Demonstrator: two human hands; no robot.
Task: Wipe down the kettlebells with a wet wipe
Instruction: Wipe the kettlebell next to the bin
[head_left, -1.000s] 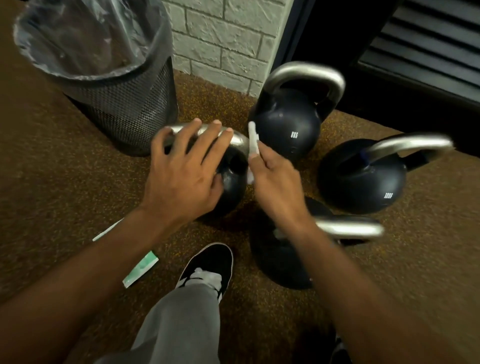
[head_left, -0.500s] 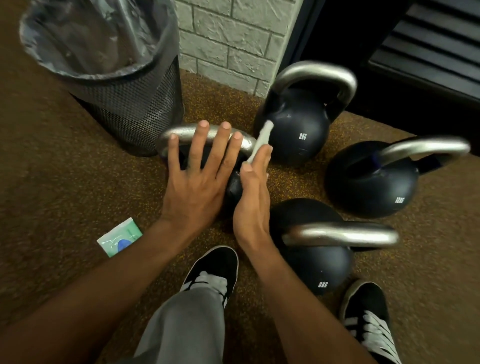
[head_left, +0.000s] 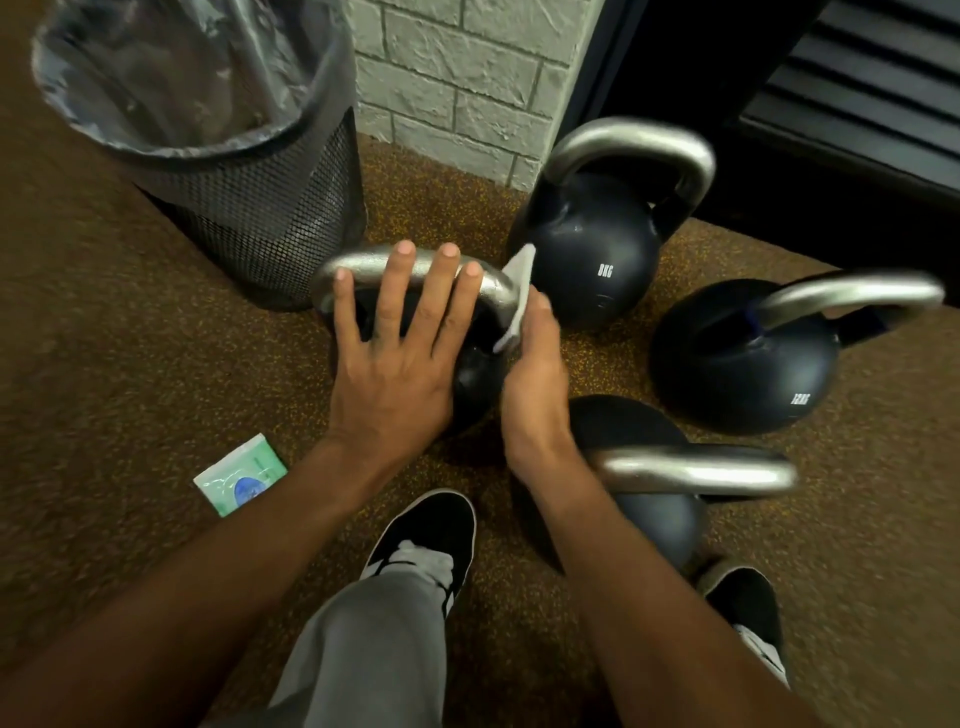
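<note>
Several dark kettlebells with silver handles stand on the brown floor. My left hand (head_left: 400, 358) lies flat, fingers spread, over the left kettlebell (head_left: 475, 374) and its handle (head_left: 358, 267). My right hand (head_left: 535, 374) presses a white wet wipe (head_left: 519, 291) against the right end of that handle. Behind it stands a second kettlebell (head_left: 592, 260). A third kettlebell (head_left: 743, 374) sits at the right. A fourth kettlebell (head_left: 660, 519) is near my right wrist, partly hidden by my forearm.
A black mesh bin (head_left: 249, 208) with a plastic liner stands at the back left. A green wipe packet (head_left: 241, 475) lies on the floor at the left. A grey brick wall (head_left: 467, 78) and dark slatted panel (head_left: 857, 104) close off the back. My shoes (head_left: 431, 525) stand below.
My left hand has flattened and spread over the kettlebell. My right hand has slid the wipe along the handle's right end. The view has shifted, showing the packet and my right shoe.
</note>
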